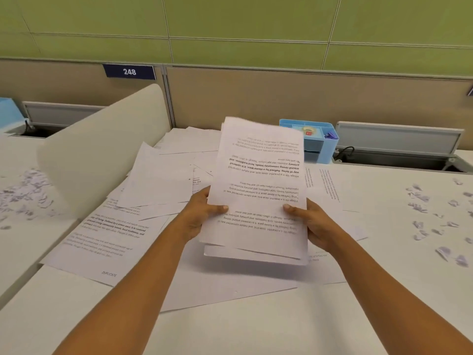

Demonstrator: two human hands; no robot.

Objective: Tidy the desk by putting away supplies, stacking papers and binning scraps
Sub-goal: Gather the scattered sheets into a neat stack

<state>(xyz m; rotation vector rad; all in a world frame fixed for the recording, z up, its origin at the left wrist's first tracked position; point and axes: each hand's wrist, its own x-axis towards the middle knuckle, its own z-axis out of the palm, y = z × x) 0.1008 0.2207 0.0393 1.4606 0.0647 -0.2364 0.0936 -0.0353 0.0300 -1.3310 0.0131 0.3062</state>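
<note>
head view: left hand (202, 216) and right hand (311, 221) grip paper stack (258, 190).

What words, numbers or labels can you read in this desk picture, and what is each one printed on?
"248": blue sign on the partition.
"DUPLICATE": foot of the loose sheet at the left.
"Defined by a slower pace, it is centered around strong community bonds": upside down, bold, on the held stack of papers.
Sideways print on the right-hand sheets and the red label in the blue organiser: too small to read.
</note>
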